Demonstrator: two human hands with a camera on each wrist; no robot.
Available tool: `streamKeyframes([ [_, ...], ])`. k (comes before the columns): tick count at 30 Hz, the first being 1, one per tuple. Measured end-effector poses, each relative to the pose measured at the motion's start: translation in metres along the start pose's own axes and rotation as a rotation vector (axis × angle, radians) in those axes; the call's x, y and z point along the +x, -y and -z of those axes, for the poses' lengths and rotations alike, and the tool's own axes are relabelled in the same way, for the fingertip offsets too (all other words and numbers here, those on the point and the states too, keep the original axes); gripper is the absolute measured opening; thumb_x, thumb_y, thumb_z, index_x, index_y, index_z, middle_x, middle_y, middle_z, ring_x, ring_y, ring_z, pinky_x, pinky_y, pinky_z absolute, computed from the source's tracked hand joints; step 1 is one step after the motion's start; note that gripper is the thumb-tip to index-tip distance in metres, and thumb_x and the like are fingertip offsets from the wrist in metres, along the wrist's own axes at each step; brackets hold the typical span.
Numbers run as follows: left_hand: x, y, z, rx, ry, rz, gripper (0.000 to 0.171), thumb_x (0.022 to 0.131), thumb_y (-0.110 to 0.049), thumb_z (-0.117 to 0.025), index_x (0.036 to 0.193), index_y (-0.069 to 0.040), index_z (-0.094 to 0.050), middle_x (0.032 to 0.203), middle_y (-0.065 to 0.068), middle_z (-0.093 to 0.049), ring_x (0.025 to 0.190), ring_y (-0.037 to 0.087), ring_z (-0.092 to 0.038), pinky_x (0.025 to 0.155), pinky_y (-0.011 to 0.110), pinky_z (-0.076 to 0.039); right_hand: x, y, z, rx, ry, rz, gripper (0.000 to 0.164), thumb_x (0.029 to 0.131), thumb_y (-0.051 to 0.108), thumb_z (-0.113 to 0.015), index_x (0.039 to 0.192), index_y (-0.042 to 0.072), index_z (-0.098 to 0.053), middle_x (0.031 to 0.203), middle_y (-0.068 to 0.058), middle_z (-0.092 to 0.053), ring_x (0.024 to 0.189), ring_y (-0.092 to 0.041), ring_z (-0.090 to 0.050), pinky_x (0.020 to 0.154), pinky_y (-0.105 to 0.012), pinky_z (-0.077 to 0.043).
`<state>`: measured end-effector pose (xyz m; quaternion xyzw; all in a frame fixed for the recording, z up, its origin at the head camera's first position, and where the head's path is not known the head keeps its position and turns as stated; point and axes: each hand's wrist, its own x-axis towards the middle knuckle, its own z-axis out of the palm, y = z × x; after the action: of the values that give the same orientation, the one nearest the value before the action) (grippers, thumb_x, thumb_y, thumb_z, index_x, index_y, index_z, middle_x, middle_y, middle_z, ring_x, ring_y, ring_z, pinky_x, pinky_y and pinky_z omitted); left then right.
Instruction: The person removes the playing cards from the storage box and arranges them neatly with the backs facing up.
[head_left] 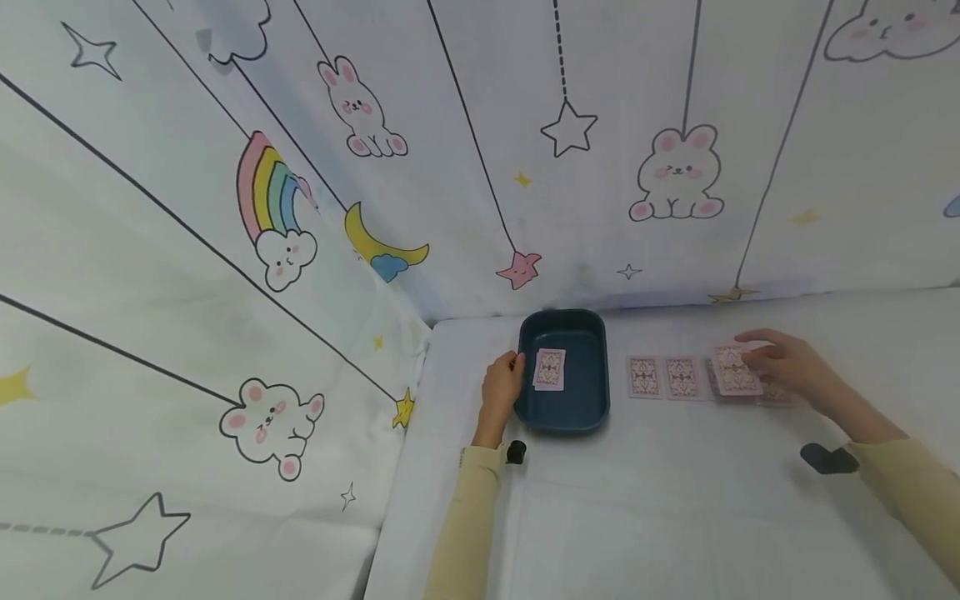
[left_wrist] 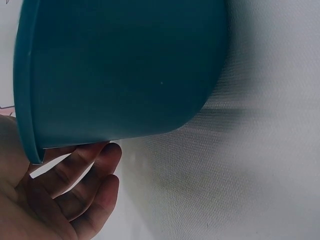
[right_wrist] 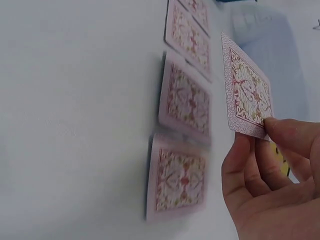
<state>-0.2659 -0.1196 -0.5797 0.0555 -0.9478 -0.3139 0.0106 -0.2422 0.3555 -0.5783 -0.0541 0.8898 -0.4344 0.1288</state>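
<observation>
My right hand (head_left: 795, 371) pinches a playing card (right_wrist: 247, 92) between thumb and fingers, raised above the table with its red patterned back showing. Below it, several playing cards (right_wrist: 186, 100) lie face down in a row, partly hidden in the head view by the held card. To the left stands a dark teal plastic tray (head_left: 570, 421). Overlapping face-down cards (head_left: 550, 369) rest inside it, towards its left side. My left hand (head_left: 501, 387) grips the tray's left rim; in the left wrist view its fingers (left_wrist: 100, 200) curl against the outer wall.
A white cloth covers the table (head_left: 637, 517). A printed curtain (head_left: 465, 167) with rabbits and stars rises behind the tray and along the left side. Small black objects, perhaps parts of the wrist cameras, show beside the left wrist (head_left: 516, 452) and the right wrist (head_left: 828, 458).
</observation>
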Motion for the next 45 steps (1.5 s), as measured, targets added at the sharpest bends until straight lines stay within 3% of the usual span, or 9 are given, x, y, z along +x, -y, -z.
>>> streamKeyframes([
  [12, 0.002, -0.002, -0.001, 0.000, 0.005, 0.005, 0.034, 0.107, -0.034, -0.048, 0.085, -0.011, -0.058, 0.071, 0.003, -0.051, 0.061, 0.016, -0.046, 0.053, 0.027, -0.031, -0.011, -0.034, 0.022, 0.045, -0.046, -0.005, 0.059, 0.104, 0.030, -0.055, 0.147, -0.005, -0.034, 0.137, -0.043, -0.045, 0.086, 0.021, -0.051, 0.072, -0.022, -0.056],
  [14, 0.002, -0.002, -0.001, 0.001, 0.005, 0.005, 0.034, 0.107, -0.034, -0.048, 0.085, -0.010, -0.058, 0.072, 0.003, -0.052, 0.061, 0.016, -0.046, 0.053, 0.027, -0.031, -0.013, -0.040, 0.027, 0.063, -0.054, -0.010, 0.059, 0.103, 0.029, -0.057, 0.145, -0.006, -0.035, 0.126, -0.023, -0.064, 0.086, 0.020, -0.052, 0.072, -0.023, -0.056],
  [16, 0.001, -0.002, -0.001, -0.002, 0.005, 0.006, 0.034, 0.107, -0.034, -0.048, 0.085, -0.010, -0.058, 0.072, 0.003, -0.052, 0.061, 0.016, -0.046, 0.054, 0.027, -0.032, -0.015, -0.045, 0.032, 0.065, -0.058, -0.025, 0.059, 0.103, 0.029, -0.058, 0.143, -0.006, -0.036, 0.125, -0.022, -0.064, 0.086, 0.020, -0.053, 0.071, -0.024, -0.056],
  [19, 0.001, -0.002, 0.000, -0.004, 0.005, 0.005, 0.034, 0.107, -0.035, -0.048, 0.085, -0.010, -0.058, 0.072, 0.003, -0.051, 0.061, 0.016, -0.046, 0.054, 0.027, -0.032, -0.020, -0.051, 0.039, 0.054, -0.032, -0.062, 0.062, 0.103, 0.033, -0.056, 0.144, -0.008, -0.034, 0.126, -0.025, -0.062, 0.084, 0.021, -0.051, 0.071, -0.025, -0.056],
  [21, 0.001, -0.002, 0.000, -0.003, 0.005, 0.005, 0.034, 0.107, -0.035, -0.048, 0.085, -0.010, -0.058, 0.072, 0.003, -0.051, 0.061, 0.016, -0.046, 0.054, 0.027, -0.032, -0.023, -0.053, 0.043, 0.025, -0.014, -0.090, 0.065, 0.104, 0.036, -0.054, 0.145, -0.009, -0.031, 0.138, -0.046, -0.040, 0.082, 0.019, -0.051, 0.071, -0.026, -0.056],
  [25, 0.001, -0.003, 0.000, 0.001, 0.008, 0.010, 0.034, 0.106, -0.035, -0.048, 0.086, -0.011, -0.058, 0.072, 0.003, -0.051, 0.062, 0.016, -0.046, 0.054, 0.027, -0.031, -0.027, -0.059, 0.049, -0.028, 0.010, -0.116, 0.067, 0.105, 0.038, -0.051, 0.145, -0.011, -0.029, 0.139, -0.048, -0.037, 0.092, -0.017, -0.069, 0.073, -0.036, -0.058],
  [29, 0.000, -0.003, 0.000, 0.005, 0.011, 0.014, 0.033, 0.106, -0.035, -0.048, 0.087, -0.011, -0.059, 0.072, 0.003, -0.051, 0.062, 0.016, -0.047, 0.054, 0.027, -0.032, -0.030, -0.069, 0.055, -0.074, 0.005, -0.145, 0.066, 0.106, 0.038, -0.047, 0.144, -0.012, -0.029, 0.138, -0.049, -0.034, 0.119, -0.064, -0.045, 0.080, -0.054, -0.054],
  [35, 0.000, -0.002, -0.001, 0.008, 0.014, 0.020, 0.033, 0.107, -0.035, -0.048, 0.087, -0.011, -0.059, 0.072, 0.002, -0.050, 0.063, 0.016, -0.047, 0.054, 0.027, -0.031, -0.029, -0.087, 0.060, -0.095, -0.005, -0.210, 0.072, 0.106, 0.043, -0.045, 0.144, -0.014, -0.026, 0.139, -0.049, -0.028, 0.121, -0.067, -0.034, 0.086, -0.069, -0.042],
  [45, -0.001, -0.002, -0.001, 0.001, 0.011, 0.013, 0.033, 0.106, -0.035, -0.048, 0.086, -0.010, -0.059, 0.072, 0.002, -0.051, 0.062, 0.015, -0.046, 0.054, 0.027, -0.032, -0.031, -0.081, 0.059, -0.148, -0.040, -0.199, 0.073, 0.103, 0.043, -0.051, 0.140, -0.015, -0.029, 0.129, -0.051, -0.035, 0.112, -0.065, -0.043, 0.074, -0.057, -0.048],
])
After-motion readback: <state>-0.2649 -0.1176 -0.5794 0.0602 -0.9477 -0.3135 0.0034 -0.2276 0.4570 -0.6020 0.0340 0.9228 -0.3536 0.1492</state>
